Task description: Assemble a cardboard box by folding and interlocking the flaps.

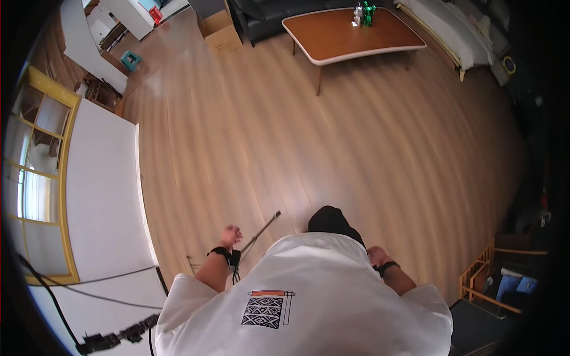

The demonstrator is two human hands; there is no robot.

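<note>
My left hand (231, 235) hangs over the wooden floor with its fingers loosely bent and apart, and nothing shows in it. A black strap with a small boxy device (234, 258) is round that wrist. Just right of it a thin dark rod (261, 229) slants up from behind my arm; a gap separates its tip from my fingers. My right hand (378, 256) is close against the side of my white shirt (332, 285), which hides its fingers. A black band (387, 267) circles the right wrist. Between the hands, a black rounded shape (330, 221) sticks out beyond the shirt.
Far ahead stands a brown low table (350, 35) with shiny green and silver items (364, 14). Near it are a black sofa (270, 21) and a cardboard box (221, 34). A white wall (107, 178) with a yellow-framed window runs left. A wooden frame (478, 276) stands right.
</note>
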